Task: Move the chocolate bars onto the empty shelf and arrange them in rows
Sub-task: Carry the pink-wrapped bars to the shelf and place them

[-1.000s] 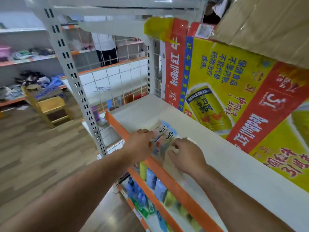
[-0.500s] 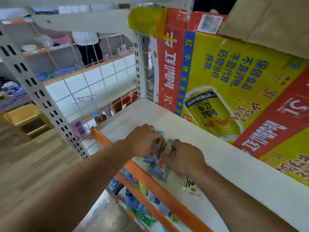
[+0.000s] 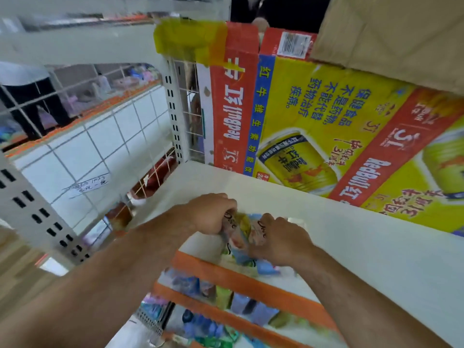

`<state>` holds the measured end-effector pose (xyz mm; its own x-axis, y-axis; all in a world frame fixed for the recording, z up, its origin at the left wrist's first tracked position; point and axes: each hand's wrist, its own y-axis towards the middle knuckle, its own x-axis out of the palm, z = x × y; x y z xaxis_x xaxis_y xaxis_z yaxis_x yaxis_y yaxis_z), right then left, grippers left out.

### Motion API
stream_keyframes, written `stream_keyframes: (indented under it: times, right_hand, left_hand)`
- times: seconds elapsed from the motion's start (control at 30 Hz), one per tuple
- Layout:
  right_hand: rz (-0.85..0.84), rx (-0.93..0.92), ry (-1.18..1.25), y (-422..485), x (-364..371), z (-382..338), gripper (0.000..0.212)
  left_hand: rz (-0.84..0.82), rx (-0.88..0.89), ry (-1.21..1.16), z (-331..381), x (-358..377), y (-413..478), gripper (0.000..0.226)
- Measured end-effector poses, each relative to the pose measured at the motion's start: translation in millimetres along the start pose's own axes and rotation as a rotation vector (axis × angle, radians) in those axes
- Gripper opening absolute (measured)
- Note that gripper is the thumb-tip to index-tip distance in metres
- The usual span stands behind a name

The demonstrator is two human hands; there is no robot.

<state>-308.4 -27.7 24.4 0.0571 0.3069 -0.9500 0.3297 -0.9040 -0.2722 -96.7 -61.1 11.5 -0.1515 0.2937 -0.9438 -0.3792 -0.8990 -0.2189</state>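
Here, a left hand (image 3: 211, 212) and right hand (image 3: 278, 239), fingers curled, both clutch a bundle of Dove chocolate bars (image 3: 241, 237) at the front of the white shelf (image 3: 351, 247), just behind its orange rail (image 3: 251, 280). The bars have reached the shelf, but no row is laid out yet; arranging appears barely begun. A Red Bull carton (image 3: 326, 121) stands behind.

Two hands are in view, one left hand (image 3: 213, 214) and one right hand (image 3: 278, 239). There is one bunch of chocolate bars (image 3: 241, 237): at least two Dove wrappers show, but the rest are too blurred to count. There is also one white shelf (image 3: 376, 259), one Red Bull carton (image 3: 326, 126) and one brown cardboard box (image 3: 389, 28).
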Motion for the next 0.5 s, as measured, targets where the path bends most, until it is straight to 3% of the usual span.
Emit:
stream_keyframes:
  times: [0.13,0.37,0.5]
  right_hand:
    - [-0.031,0.004,-0.031,-6.2,2.2,-5.0,0.098]
    - [-0.030,0.158,0.070,-9.7,-1.3,-12.6,0.069]
    - [0.049,0.204,0.064,-18.5,-6.2,-11.7,0.048]
  left_hand:
    - [0.029,-0.034,0.007,-5.2,-3.0,-4.3,0.040]
    - [0.067,-0.015,-0.016,-9.5,-4.7,-4.9,0.044]
    - [0.201,0.025,-0.080,-6.0,-5.3,-0.1,0.036]
